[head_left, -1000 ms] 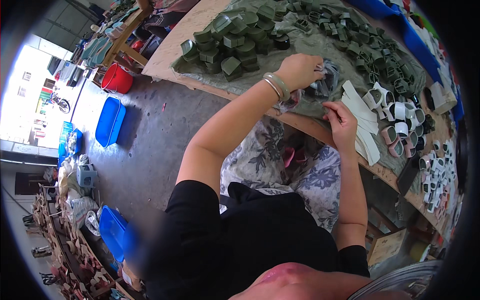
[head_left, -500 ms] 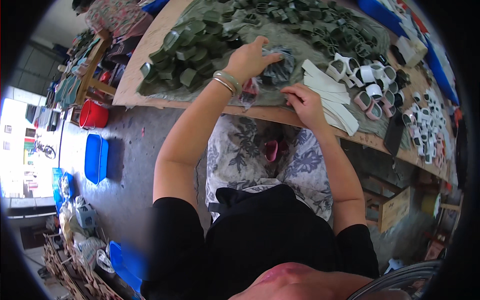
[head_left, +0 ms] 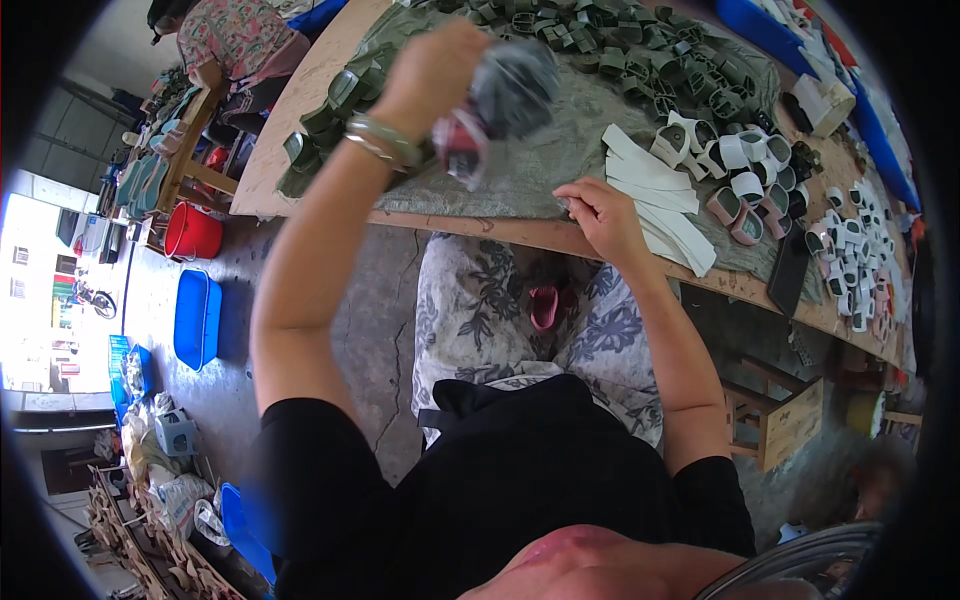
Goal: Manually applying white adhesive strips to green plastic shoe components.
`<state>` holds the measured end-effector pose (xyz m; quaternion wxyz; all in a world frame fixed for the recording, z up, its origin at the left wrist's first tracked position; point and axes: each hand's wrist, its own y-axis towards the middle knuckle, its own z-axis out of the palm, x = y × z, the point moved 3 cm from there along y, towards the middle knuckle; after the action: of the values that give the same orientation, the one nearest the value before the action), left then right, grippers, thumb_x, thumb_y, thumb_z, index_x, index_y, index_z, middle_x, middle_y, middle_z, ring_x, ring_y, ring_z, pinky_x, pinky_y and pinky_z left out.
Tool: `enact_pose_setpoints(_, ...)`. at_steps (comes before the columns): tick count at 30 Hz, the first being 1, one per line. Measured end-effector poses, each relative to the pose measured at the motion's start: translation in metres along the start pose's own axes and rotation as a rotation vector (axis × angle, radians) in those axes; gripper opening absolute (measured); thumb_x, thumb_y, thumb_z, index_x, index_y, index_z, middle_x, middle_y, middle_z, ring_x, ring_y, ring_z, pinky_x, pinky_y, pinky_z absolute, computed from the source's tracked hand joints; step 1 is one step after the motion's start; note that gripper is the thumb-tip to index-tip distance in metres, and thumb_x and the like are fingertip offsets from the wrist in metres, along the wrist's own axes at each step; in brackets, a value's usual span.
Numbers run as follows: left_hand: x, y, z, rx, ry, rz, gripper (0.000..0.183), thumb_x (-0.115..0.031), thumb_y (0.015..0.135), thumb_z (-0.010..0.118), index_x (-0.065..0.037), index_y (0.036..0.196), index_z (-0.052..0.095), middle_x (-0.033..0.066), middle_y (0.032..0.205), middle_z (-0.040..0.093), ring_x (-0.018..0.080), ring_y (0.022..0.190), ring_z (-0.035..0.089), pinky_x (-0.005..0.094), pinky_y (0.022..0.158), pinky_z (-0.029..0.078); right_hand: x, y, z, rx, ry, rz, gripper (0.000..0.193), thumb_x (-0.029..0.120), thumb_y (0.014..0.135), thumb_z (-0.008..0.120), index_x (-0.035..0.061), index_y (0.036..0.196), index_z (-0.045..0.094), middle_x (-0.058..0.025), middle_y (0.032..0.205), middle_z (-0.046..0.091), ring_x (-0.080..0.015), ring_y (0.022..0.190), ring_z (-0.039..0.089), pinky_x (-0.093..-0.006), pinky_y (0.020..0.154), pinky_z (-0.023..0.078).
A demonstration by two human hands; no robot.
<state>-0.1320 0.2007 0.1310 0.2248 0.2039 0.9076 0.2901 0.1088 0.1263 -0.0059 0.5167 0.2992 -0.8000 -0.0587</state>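
Note:
My left hand, smeared by motion, is raised over the work table with a clear plastic bag of dark content in its grip. A smaller plastic packet with red on it hangs just below that hand. My right hand stays low at the table's front edge, its fingertips pinched together; whatever is between them is too small to name. Beside it lie white curved strips. Dark green strap pieces are heaped by my left hand, partly hidden by it.
More green straps cover the table's far side on a dull green sheet. White and pink straps and a dark flat slab lie at right. Leftward stand a red bucket, a blue tub and another person.
My left hand has lifted the plastic bag and the red packet off the table, moving up and to the left. My right hand has shifted slightly left and nearer.

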Motion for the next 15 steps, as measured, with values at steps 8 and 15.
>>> enact_pose_setpoints(8,0.120,0.016,-0.209,-0.178,0.429,-0.166,0.025,-0.030,0.095,0.053,-0.008,0.098,0.063,0.0161,0.083,0.063,0.0335,0.078,0.061,0.0364,0.070,0.048,0.011,0.002,-0.001,-0.003,-0.014,-0.049,0.016,-0.003,0.083,0.059,0.0022,0.096,0.066,-0.0070,0.084,0.062,-0.0204,0.070,0.060,-0.0279,0.064,0.047)
enact_pose_setpoints(15,0.228,-0.059,-0.229,0.185,1.115,-0.208,0.032,-0.009,0.088,0.048,-0.015,0.118,0.057,0.0116,0.105,0.061,0.0312,0.095,0.062,0.0431,0.075,0.053,0.014,0.000,0.001,-0.038,-0.059,-0.052,0.018,-0.007,0.082,0.058,0.0003,0.096,0.066,-0.0066,0.083,0.063,-0.0159,0.069,0.058,-0.0252,0.062,0.045)
